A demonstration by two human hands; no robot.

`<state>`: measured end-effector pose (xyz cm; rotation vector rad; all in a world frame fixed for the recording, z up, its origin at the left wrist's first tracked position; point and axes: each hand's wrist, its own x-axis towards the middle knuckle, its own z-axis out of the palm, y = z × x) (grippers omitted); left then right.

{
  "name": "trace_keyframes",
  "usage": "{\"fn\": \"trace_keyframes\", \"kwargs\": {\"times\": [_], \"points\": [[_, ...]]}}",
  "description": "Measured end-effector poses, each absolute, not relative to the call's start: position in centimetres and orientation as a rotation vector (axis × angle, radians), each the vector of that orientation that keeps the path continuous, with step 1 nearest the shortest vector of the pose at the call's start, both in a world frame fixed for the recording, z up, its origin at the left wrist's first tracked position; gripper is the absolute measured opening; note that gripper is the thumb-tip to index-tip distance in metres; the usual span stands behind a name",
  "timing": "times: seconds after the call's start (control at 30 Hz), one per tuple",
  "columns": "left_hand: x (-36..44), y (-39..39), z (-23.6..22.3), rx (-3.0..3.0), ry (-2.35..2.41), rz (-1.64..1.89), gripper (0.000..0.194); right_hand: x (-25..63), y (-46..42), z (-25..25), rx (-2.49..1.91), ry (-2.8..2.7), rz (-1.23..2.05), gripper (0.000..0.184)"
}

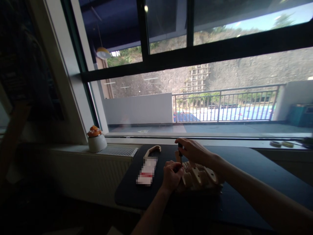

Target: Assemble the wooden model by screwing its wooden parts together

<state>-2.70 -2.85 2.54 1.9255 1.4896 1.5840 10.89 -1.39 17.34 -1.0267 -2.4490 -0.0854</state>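
Note:
My right hand (189,148) is closed round the dark handle of an upright screwdriver (180,150), whose shaft points down. Close under it, my left hand (172,173) has its fingers pinched together near the screwdriver's tip, at the left end of a light wooden assembly (198,174). Curved wooden pieces with round holes stand up side by side on that assembly. Whether the left fingers grip the wood, a screw or the shaft is hidden. The screwdriver's tip is too small to make out.
A curved wooden piece (153,150) and a blurred pale packet or phone (148,171) lie left on the dark table (129,186). A white jar with an orange lid (97,142) stands by the radiator grille (118,151). Tape rolls (275,143) sit on the sill.

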Motion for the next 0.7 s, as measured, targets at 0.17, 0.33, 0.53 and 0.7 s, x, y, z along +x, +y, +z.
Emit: {"fn": "trace_keyframes", "kwargs": {"times": [0.17, 0.33, 0.53, 0.7], "points": [[-2.67, -3.10, 2.72, 1.872, 1.525, 1.600, 0.009, 10.88, -1.19, 17.29, -1.018, -2.444, -0.052, 0.027], [-2.65, -3.14, 2.81, 1.916, 1.530, 1.593, 0.006, 10.87, -1.31, 17.35, -0.986, -2.421, -0.014, 0.033], [-2.73, -3.01, 2.77, 1.923, 1.528, 1.591, 0.007, 11.21, -1.08, 17.46, -0.974, -2.412, -0.009, 0.029], [-2.69, -3.06, 2.82, 1.911, 1.533, 1.590, 0.005, 11.29, -0.89, 17.43, -0.981, -2.386, -0.023, 0.029]]}}
